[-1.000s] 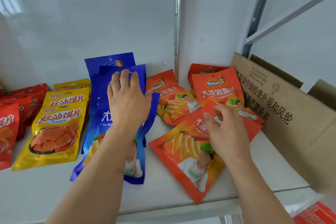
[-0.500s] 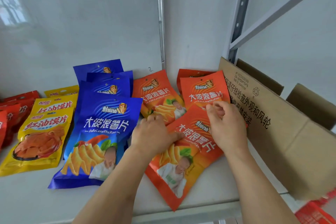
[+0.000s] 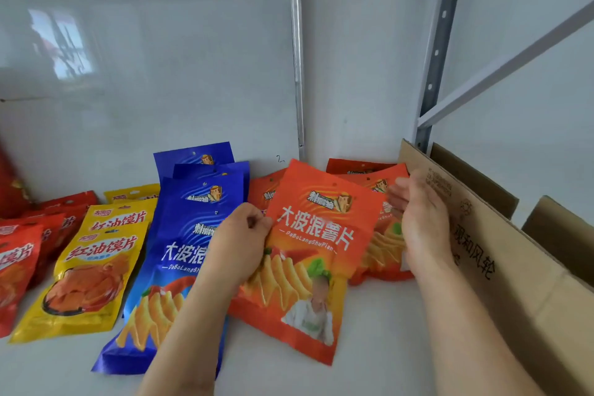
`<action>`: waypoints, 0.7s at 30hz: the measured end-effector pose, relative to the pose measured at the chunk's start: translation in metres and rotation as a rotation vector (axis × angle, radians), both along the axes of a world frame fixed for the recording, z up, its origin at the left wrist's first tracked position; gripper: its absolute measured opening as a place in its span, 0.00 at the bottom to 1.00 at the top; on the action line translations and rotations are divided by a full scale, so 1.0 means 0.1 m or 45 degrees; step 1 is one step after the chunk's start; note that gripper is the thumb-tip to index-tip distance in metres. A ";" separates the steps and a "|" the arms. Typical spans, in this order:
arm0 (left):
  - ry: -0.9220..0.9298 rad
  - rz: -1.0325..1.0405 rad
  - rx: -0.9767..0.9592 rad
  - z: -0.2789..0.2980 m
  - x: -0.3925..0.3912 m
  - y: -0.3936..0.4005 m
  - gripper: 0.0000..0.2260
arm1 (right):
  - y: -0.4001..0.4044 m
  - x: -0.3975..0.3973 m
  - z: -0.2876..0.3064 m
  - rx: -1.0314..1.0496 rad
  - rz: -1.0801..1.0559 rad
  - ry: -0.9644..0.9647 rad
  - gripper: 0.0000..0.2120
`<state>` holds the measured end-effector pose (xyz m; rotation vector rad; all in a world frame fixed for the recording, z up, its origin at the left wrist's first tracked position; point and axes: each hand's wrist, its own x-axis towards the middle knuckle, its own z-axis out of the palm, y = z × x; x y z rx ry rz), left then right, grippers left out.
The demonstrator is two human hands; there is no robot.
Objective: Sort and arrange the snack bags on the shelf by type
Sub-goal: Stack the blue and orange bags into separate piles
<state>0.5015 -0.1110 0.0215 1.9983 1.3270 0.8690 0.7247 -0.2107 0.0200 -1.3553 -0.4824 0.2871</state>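
Shelf stock: orange snack bag (image 3: pixel 308 254), tilted, near the shelf's (image 3: pixel 379 341) front edge, pinched at its left edge by left hand (image 3: pixel 239 247); right hand (image 3: pixel 418 222), fingers loosely spread, holding nothing, against orange bags (image 3: pixel 382 254) behind; blue bags (image 3: pixel 189 235), yellow bags (image 3: pixel 93 270) toward left edge; cardboard box (image 3: pixel 501 267) at right edge.

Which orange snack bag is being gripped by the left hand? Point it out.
The large front orange foil snack bag, lifted and tilted toward the camera. The left hand pinches its left edge; the other orange bags lie behind it by the brown cardboard box.
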 end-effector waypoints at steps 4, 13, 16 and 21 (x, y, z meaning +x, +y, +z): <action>-0.199 0.203 -0.051 0.07 -0.13 0.17 0.09 | 0.27 -0.02 -0.06 -0.156 0.211 -0.062 0.14; -0.449 0.376 -0.202 -0.03 -0.30 0.44 0.13 | 0.82 -0.22 -0.19 -0.954 0.506 -0.764 0.20; -0.483 0.382 -0.258 -0.06 -0.30 0.44 0.12 | 0.93 -0.27 -0.25 -1.123 0.443 -0.879 0.27; -0.478 0.367 -0.306 -0.09 -0.31 0.45 0.12 | 0.97 -0.35 -0.22 -1.315 0.321 -0.960 0.38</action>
